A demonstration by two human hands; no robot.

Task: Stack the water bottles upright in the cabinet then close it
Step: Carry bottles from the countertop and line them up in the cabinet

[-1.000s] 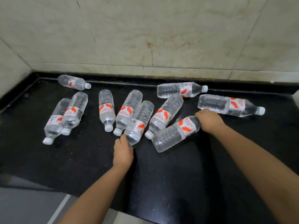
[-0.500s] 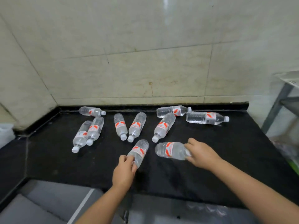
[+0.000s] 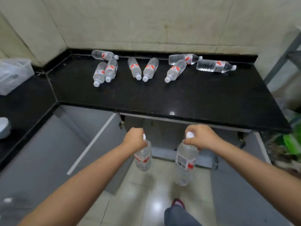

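Head view. My left hand [image 3: 135, 139] curls round the neck of one water bottle [image 3: 143, 158], my right hand [image 3: 202, 137] round the neck of a second water bottle [image 3: 185, 162]; both hang upright, caps up, in front of the open cabinet [image 3: 164, 132] under the black countertop [image 3: 162, 95]. Its grey doors [image 3: 91, 144] stand swung outward. Eight more bottles [image 3: 149, 69] lie on their sides along the countertop's back edge.
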